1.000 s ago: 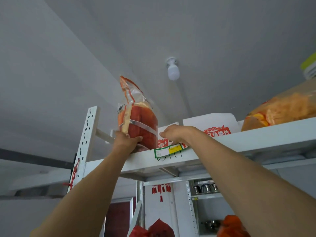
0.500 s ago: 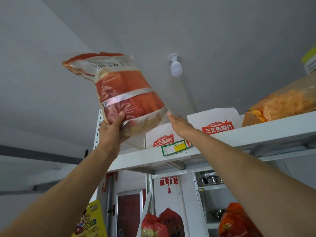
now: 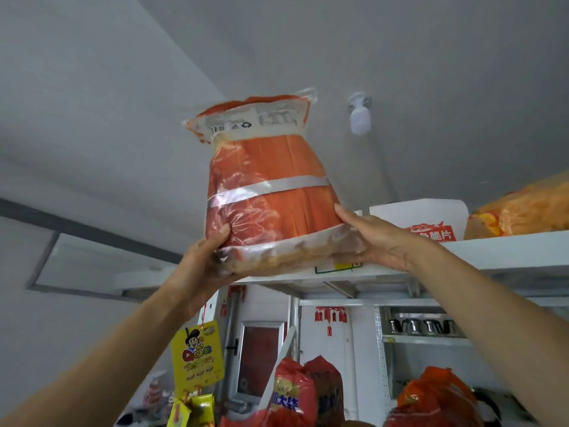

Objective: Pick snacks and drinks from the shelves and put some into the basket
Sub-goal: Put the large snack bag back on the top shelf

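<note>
- Snack bag (image 3: 268, 192), lg, orange w/ clear bands: held upright overhead, in front of top shelf (image 3: 492, 251), off it.
- L hand (image 3: 206, 260): fingers curled under bag's lower left corner, thumb on front.
- R hand (image 3: 374, 238): fingers nearly straight, cupped the lower right side.
- White box (image 3: 421, 220) on shelf.

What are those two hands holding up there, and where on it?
A large orange snack bag, held near its bottom: left hand grips the lower left corner, right hand steadies the lower right side.

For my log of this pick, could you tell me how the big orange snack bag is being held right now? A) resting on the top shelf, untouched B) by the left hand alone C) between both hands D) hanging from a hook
C: the left hand grips the lower left corner of the orange snack bag and the right hand presses against its lower right side, with the bag raised clear of the top shelf.
</note>
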